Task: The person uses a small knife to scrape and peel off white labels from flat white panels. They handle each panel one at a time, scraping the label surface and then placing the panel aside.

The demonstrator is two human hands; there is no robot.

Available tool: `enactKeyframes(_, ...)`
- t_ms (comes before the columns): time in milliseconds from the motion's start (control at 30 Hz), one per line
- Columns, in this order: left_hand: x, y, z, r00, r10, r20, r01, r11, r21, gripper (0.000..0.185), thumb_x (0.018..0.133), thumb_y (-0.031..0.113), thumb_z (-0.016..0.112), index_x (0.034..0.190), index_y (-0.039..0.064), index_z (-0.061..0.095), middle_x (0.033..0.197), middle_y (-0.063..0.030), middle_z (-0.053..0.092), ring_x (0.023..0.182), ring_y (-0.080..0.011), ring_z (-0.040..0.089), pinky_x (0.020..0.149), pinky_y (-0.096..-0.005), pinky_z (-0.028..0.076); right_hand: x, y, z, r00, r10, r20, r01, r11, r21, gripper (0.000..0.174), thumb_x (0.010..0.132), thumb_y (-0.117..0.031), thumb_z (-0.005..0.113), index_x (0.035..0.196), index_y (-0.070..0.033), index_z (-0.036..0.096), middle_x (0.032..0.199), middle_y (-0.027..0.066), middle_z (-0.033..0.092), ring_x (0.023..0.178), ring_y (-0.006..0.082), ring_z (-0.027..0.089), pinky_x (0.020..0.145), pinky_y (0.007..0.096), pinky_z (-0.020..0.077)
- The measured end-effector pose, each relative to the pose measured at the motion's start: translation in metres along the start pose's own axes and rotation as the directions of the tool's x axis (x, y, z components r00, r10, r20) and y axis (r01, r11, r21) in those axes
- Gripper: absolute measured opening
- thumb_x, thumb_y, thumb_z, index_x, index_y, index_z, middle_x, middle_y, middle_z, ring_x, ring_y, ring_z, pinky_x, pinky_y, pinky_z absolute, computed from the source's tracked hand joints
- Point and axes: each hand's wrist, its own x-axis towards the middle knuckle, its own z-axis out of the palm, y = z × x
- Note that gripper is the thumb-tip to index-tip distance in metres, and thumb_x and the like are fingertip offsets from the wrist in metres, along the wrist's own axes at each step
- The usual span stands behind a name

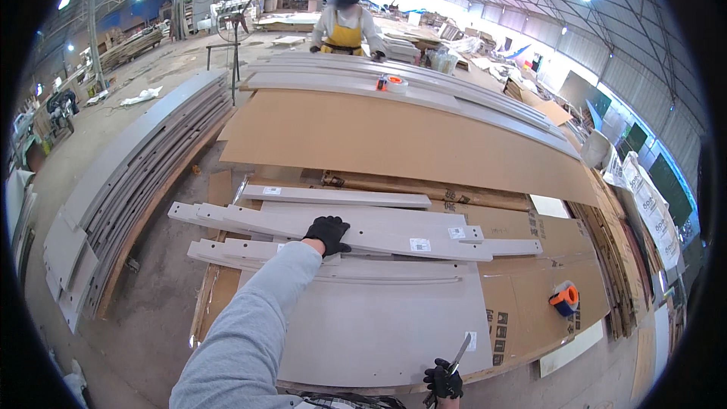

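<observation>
My left hand (pixel 329 236), in a black glove, is laid across a long grey board (pixel 386 240) with its fingers curled over it. This board has dark holes and a white label, and it lies on other grey strips. Nearer to me, another narrow grey board (pixel 227 254) extends to the left. Low in the view, my right hand (pixel 444 380), gloved in black too, holds a knife (pixel 461 352) with its blade pointing up and away. Beneath both hands is a wide grey panel (pixel 380 329), with a white label near its right edge.
Cardboard (pixel 545 295) with printing lies under the panels, carrying an orange-and-blue tape dispenser (pixel 564 299). A brown cardboard sheet (pixel 397 130) spans the far side. Grey boards (pixel 153 119) are stacked at left. Across the table stands a person (pixel 343 28) in a yellow apron.
</observation>
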Motion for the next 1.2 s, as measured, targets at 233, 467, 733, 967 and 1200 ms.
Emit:
enactKeyframes(233, -0.01, -0.002, -0.014, 0.979, 0.101, -0.179, -0.092, 0.994, 0.06, 0.067, 0.08, 0.052, 0.064, 0.125, 0.003, 0.053, 0.121, -0.0173, 0.054, 0.112, -0.033, 0.052, 0.095, -0.0428, 0.042, 0.061, -0.044, -0.024, 0.97, -0.114, 0.214, 0.117, 0.993, -0.002, 0.039, 0.093, -0.021, 0.057, 0.127, -0.003, 0.05, 0.09, 0.01, 0.068, 0.07, 0.0136, 0.063, 0.056, 0.0249, 0.0485)
enactKeyframes(467, -0.08, 0.039, -0.069, 0.937, 0.141, -0.32, -0.127, 0.99, 0.063, 0.065, 0.077, 0.049, 0.068, 0.119, 0.0, 0.056, 0.112, -0.0191, 0.058, 0.103, -0.0344, 0.056, 0.089, -0.0421, 0.045, 0.118, -0.131, -0.063, 0.827, -0.184, 0.532, -0.061, 0.91, 0.409, 0.047, 0.092, -0.021, 0.059, 0.135, -0.006, 0.046, 0.094, 0.0113, 0.065, 0.068, 0.0128, 0.058, 0.054, 0.0242, 0.0486)
enactKeyframes(733, -0.195, 0.093, -0.002, 0.984, 0.035, -0.175, -0.065, 0.984, -0.168, 0.071, 0.081, 0.056, 0.063, 0.125, 0.001, 0.055, 0.115, -0.0201, 0.058, 0.104, -0.0349, 0.055, 0.092, -0.043, 0.044, 0.066, -0.204, 0.007, 0.646, -0.343, 0.681, 0.575, 0.806, -0.139, 0.034, 0.092, -0.008, 0.058, 0.125, -0.001, 0.055, 0.084, 0.0074, 0.066, 0.078, 0.0133, 0.061, 0.069, 0.0249, 0.0503)
enactKeyframes(967, -0.244, 0.115, 0.078, 0.994, 0.093, -0.054, -0.103, 0.972, -0.212, 0.07, 0.087, 0.055, 0.055, 0.13, 0.0, 0.049, 0.128, -0.019, 0.053, 0.119, -0.0316, 0.049, 0.102, -0.0411, 0.038, 0.079, -0.1, 0.022, 0.645, 0.074, 0.761, 0.148, 0.964, -0.219, 0.032, 0.093, -0.013, 0.059, 0.124, -0.005, 0.055, 0.081, 0.0049, 0.065, 0.063, 0.009, 0.058, 0.055, 0.0204, 0.0463)
enactKeyframes(1200, -0.256, 0.118, 0.11, 0.979, 0.135, -0.151, -0.161, 0.971, -0.176, 0.065, 0.085, 0.054, 0.057, 0.122, 0.001, 0.057, 0.119, -0.0192, 0.058, 0.114, -0.0335, 0.052, 0.098, -0.0421, 0.041, 0.067, -0.073, 0.034, 0.766, 0.232, 0.6, -0.068, 0.956, -0.284, 0.042, 0.084, -0.001, 0.062, 0.126, -0.002, 0.054, 0.084, 0.0082, 0.063, 0.069, 0.0136, 0.058, 0.054, 0.0215, 0.0434)
